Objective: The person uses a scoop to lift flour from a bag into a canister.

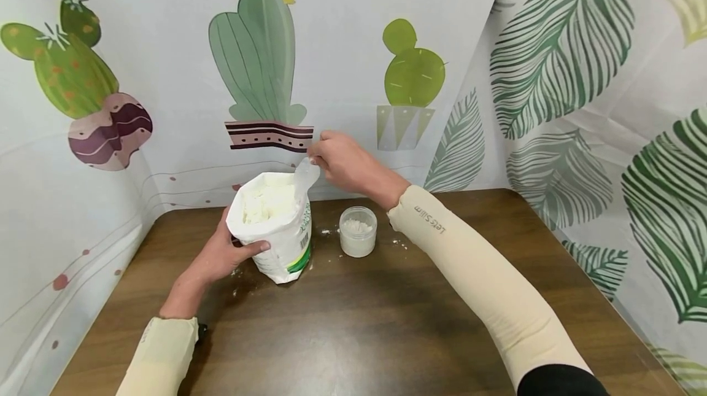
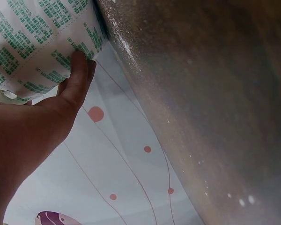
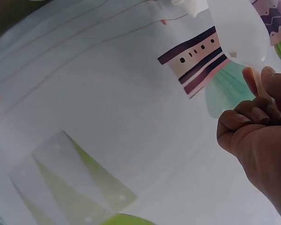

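Observation:
My left hand (image 1: pixel 223 255) grips an open white paper bag of white powder (image 1: pixel 282 248) from its left side, thumb across the front. In the left wrist view, fingers (image 2: pixel 77 82) lie against its green-printed side. The bag tilts a little, and powder (image 1: pixel 267 202) shows through its wide mouth. At the bag's right rim, my right hand (image 1: pixel 345 163) pinches the thin handle of a translucent plastic scoop (image 1: pixel 305 176). Its broad end (image 3: pixel 239 28) points down toward the bag in the head view. To the bag's right stands a clear round jar (image 1: pixel 358 242) with white powder inside.
Everything stands near the back of a brown wooden table (image 1: pixel 353 328). Spilled powder (image 1: pixel 400 244) dots the wood around the jar and bag. Directly behind rises a white cloth backdrop (image 1: pixel 342 46) printed with cacti and leaves.

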The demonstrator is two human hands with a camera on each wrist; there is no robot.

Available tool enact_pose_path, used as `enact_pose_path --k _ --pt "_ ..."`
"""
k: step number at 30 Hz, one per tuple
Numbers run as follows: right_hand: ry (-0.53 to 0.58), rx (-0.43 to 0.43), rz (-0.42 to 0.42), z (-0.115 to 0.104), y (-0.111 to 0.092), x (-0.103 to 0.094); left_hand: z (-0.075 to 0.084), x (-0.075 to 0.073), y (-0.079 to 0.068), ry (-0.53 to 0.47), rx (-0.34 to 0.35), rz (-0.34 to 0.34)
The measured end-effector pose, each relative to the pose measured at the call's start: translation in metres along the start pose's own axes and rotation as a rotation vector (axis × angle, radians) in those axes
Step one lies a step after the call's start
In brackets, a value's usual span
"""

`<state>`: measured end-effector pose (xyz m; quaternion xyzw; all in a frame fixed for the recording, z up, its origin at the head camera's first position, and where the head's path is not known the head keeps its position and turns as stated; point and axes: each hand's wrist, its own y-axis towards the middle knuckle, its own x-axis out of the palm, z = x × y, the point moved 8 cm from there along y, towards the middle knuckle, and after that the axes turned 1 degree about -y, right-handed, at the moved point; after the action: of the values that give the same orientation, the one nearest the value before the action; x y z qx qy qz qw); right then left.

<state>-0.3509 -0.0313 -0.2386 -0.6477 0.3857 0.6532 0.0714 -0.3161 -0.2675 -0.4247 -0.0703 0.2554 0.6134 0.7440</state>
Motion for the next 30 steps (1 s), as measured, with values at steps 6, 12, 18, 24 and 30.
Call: enact_pose_path --k 6,12,18,24,30 --pt "-0.094 -0.056 -0.034 -0.017 0.009 0.003 -0.001 0.000 -0.002 0.004 0.001 0.005" --pt "-0.136 -0.071 -0.064 -0.028 0.019 0.004 -0.001 0.001 -0.002 -0.019 0.024 0.012" --pt "-0.163 -0.053 -0.079 -0.031 0.024 0.006 0.000 0.001 -0.001 -0.026 0.038 0.011" --pt "-0.134 -0.055 -0.066 -0.030 0.025 0.005 0.001 0.001 0.001 -0.022 0.034 0.010" --pt "-0.176 -0.028 -0.130 -0.028 0.025 0.013 0.001 0.002 0.001 -0.014 0.031 0.009"
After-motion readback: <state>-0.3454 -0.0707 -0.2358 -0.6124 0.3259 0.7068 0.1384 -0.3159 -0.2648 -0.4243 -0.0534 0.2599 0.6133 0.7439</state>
